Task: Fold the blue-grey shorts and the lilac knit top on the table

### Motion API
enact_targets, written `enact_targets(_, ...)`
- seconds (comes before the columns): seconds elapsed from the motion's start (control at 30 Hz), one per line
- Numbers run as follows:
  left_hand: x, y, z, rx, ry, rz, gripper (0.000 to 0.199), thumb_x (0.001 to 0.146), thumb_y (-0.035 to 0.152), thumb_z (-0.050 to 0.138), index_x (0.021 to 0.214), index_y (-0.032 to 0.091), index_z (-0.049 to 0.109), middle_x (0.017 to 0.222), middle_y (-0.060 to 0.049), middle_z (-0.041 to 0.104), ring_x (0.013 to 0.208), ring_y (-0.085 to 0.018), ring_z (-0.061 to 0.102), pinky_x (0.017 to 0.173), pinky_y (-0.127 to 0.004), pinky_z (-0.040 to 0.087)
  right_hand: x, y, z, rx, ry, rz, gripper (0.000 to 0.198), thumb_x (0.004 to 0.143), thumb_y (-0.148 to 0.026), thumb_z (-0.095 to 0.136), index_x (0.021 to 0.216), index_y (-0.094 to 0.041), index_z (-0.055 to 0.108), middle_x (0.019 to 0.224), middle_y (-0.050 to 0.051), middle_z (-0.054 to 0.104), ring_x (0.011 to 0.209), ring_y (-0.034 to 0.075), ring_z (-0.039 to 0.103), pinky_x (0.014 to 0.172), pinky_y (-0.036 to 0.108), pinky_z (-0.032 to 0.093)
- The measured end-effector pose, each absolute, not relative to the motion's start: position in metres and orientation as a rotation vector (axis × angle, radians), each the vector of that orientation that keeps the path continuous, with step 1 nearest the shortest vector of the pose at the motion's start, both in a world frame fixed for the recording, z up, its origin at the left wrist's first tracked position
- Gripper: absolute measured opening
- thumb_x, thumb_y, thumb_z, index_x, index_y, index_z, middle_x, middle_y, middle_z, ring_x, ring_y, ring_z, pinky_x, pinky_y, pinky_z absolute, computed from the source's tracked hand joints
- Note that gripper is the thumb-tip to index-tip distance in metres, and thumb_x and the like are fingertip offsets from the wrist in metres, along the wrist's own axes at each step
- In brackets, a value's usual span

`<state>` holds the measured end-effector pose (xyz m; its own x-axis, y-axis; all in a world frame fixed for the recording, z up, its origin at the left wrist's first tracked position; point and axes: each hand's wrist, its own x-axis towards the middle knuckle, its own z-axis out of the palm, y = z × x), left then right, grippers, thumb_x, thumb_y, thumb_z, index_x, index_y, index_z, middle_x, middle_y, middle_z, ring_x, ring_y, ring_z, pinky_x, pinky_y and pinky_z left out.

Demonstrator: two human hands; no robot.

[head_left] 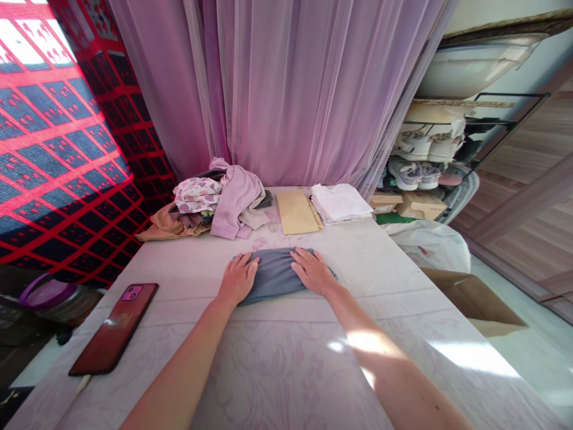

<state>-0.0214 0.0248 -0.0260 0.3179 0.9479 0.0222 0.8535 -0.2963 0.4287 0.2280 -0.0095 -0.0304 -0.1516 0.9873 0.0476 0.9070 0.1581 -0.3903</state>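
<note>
A grey-blue folded garment (274, 276) lies flat on the table in front of me. My left hand (238, 277) rests on its left end, palm down with the fingers stretched out. On its right end lies my right hand (312, 270), also flat with the fingers spread. Behind the garment is a yellow folded cloth (295, 212). To the right of that sits a white folded stack of cloth (341, 203). A loose heap of clothes, with a lilac garment (235, 200) on top, stands at the back left.
A red phone (115, 329) with a cable plugged in lies on the table's left side. The table (268, 370) has a pale patterned cover. Purple curtains (286, 89) hang behind it. On the right are a shoe rack (487, 122) and an open cardboard box (470, 298).
</note>
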Motion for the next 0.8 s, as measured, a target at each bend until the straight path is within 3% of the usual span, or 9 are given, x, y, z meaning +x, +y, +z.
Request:
enact_targets(0.17,-0.034,0.055,-0.001,2.176,1.588,0.289,0.038,0.093,0.027,0.039,0.119,0.023,0.066,0.123,-0.005,0.068,0.113,-0.020,0.062,0.095,-0.029,0.047,0.237,-0.004,-0.023,-1.749,-1.923,0.715,0.055,0.102,-0.035,0.015,0.132,-0.023,0.060,0.146,0.005,0.050,0.137,0.018,0.040,0.118,0.043,0.020)
enact_targets(0.4,-0.037,0.083,0.014,2.219,1.646,0.082,0.032,0.066,0.034,0.072,0.096,0.023,0.071,0.110,-0.010,0.071,0.106,-0.031,0.064,0.087,-0.033,0.047,0.245,0.016,-0.008,-1.958,-1.865,0.551,0.043,0.088,-0.011,0.043,0.123,-0.023,0.065,0.128,0.004,0.064,0.116,0.017,0.059,0.103,0.028,0.041)
enact_targets(0.53,-0.035,0.088,0.021,2.181,1.649,-0.060,0.028,0.057,0.037,0.074,0.080,0.023,0.069,0.097,-0.008,0.074,0.093,-0.031,0.066,0.076,-0.032,0.047,0.247,0.034,0.011,-2.072,-2.217,0.418,0.056,0.077,-0.011,0.057,0.131,-0.027,0.059,0.138,0.006,0.056,0.115,0.020,0.060,0.096,0.026,0.043)
enact_targets(0.63,-0.035,0.086,0.025,2.167,1.628,-0.079,0.022,0.056,0.034,0.072,0.073,0.022,0.065,0.091,-0.007,0.072,0.090,-0.029,0.065,0.072,-0.031,0.045,0.247,0.048,0.022,-2.142,-2.349,0.418,0.065,0.069,-0.017,0.068,0.132,-0.031,0.058,0.132,0.007,0.061,0.112,0.024,0.061,0.090,0.030,0.046)
enact_targets(0.8,-0.042,0.073,0.025,2.114,1.610,0.034,0.016,0.064,0.029,0.062,0.077,0.020,0.061,0.084,-0.004,0.068,0.086,-0.024,0.063,0.068,-0.028,0.043,0.249,0.055,0.026,-2.179,-2.332,0.435,0.033,0.062,-0.019,0.074,0.094,-0.026,0.074,0.107,0.008,0.071,0.101,0.028,0.064,0.080,0.032,0.047)
